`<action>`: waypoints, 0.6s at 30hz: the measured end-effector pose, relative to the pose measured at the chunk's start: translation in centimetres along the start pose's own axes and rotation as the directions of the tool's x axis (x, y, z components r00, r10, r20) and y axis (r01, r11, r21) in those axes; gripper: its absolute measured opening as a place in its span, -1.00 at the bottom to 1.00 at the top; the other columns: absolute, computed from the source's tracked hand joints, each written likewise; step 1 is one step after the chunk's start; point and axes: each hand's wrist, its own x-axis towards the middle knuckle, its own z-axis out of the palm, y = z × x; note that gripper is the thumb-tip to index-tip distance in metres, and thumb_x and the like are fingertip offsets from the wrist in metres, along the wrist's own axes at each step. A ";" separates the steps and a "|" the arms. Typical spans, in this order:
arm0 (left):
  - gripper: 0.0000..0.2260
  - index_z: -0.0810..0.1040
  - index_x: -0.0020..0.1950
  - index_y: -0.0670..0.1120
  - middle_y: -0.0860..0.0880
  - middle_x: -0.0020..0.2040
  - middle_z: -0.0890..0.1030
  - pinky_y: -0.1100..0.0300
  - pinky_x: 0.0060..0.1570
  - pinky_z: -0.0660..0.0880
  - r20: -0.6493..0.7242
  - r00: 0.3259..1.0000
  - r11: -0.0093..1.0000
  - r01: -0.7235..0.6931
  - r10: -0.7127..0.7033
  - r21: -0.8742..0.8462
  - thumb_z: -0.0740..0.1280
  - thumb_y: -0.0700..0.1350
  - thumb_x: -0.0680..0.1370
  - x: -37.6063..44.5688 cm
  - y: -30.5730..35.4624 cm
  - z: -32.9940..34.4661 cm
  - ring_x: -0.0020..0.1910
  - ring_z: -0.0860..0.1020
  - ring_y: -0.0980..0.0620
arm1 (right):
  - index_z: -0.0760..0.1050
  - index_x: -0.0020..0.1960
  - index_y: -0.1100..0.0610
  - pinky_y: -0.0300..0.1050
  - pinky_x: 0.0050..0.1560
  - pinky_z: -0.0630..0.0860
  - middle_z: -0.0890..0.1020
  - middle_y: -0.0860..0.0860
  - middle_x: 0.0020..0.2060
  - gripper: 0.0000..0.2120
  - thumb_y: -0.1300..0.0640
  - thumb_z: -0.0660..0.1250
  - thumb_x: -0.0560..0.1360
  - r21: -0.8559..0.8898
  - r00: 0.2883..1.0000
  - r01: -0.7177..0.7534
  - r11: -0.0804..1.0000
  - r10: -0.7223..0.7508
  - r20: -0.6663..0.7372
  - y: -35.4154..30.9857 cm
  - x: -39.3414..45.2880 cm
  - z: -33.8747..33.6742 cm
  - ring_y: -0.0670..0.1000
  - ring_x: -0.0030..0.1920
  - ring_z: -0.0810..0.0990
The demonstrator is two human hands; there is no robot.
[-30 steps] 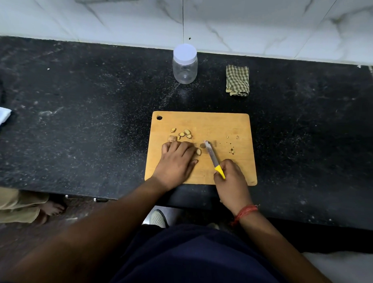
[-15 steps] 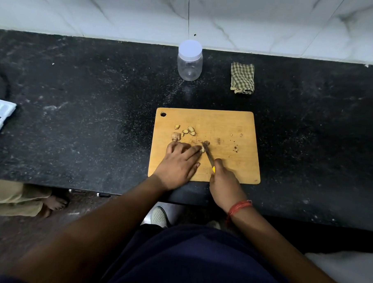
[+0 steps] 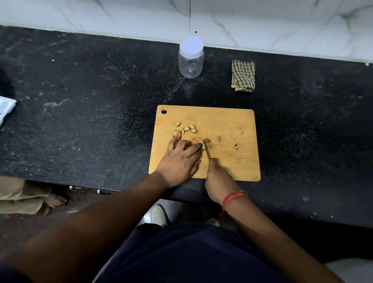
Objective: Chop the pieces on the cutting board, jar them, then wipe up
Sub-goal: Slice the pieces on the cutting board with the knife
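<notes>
Black counter [image 3: 97, 116]: pieces [image 3: 187, 128] beyond left hand [image 3: 180, 160] fingertips.

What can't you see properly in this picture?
- Head view: the piece being cut is mostly hidden under the left hand fingertips.
- The knife handle is hidden inside the right hand.
- What food the pieces are: too small to tell.
- The white tray is cut off by the left edge.

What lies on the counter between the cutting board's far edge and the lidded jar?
In the head view, only bare black counter lies between the cutting board and the jar. The checked cloth sits off to the right.
</notes>
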 end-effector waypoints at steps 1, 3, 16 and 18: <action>-0.63 0.54 0.36 -0.07 -0.01 0.38 0.51 -0.28 0.40 0.24 0.003 1.000 1.000 0.006 -0.006 0.009 0.16 0.07 0.66 0.0 0.2 0.0 0.24 0.47 -0.15 | 0.19 0.39 0.26 -0.10 -0.14 0.37 0.56 0.20 0.03 -0.60 0.38 0.06 0.56 0.001 1.000 -0.003 1.000 0.003 0.014 0.0 -0.1 0.0 0.19 0.00 0.57; -0.64 0.54 0.35 -0.08 -0.02 0.39 0.50 -0.31 0.40 0.23 0.006 1.000 1.000 0.013 -0.013 0.025 0.18 0.06 0.65 0.1 0.4 0.0 0.24 0.47 -0.16 | 0.23 0.36 0.24 -0.10 -0.15 0.38 0.50 0.12 -0.08 -0.62 0.39 0.07 0.55 0.011 1.000 -0.014 1.000 0.014 0.027 0.0 -0.3 -0.1 0.13 -0.10 0.52; -0.61 0.49 0.44 -0.04 0.02 0.42 0.48 -0.36 0.43 0.22 0.021 0.998 0.999 0.054 -0.054 0.002 0.21 0.05 0.65 -0.3 0.3 0.1 0.28 0.43 -0.12 | 0.26 0.35 0.25 -0.07 -0.23 0.44 0.55 0.14 -0.10 -0.69 0.29 0.10 0.62 0.054 1.000 0.008 0.998 -0.007 -0.022 1.9 -2.7 0.2 0.13 -0.17 0.56; -0.61 0.48 0.45 -0.04 0.02 0.41 0.48 -0.37 0.42 0.21 0.027 0.998 0.998 0.058 -0.058 -0.006 0.21 0.05 0.65 -0.4 0.4 0.1 0.29 0.43 -0.11 | 0.24 0.36 0.26 -0.10 -0.29 0.43 0.55 0.15 -0.09 -0.68 0.30 0.10 0.62 0.049 1.000 0.020 0.999 -0.019 -0.014 1.2 -2.1 0.0 0.12 -0.19 0.54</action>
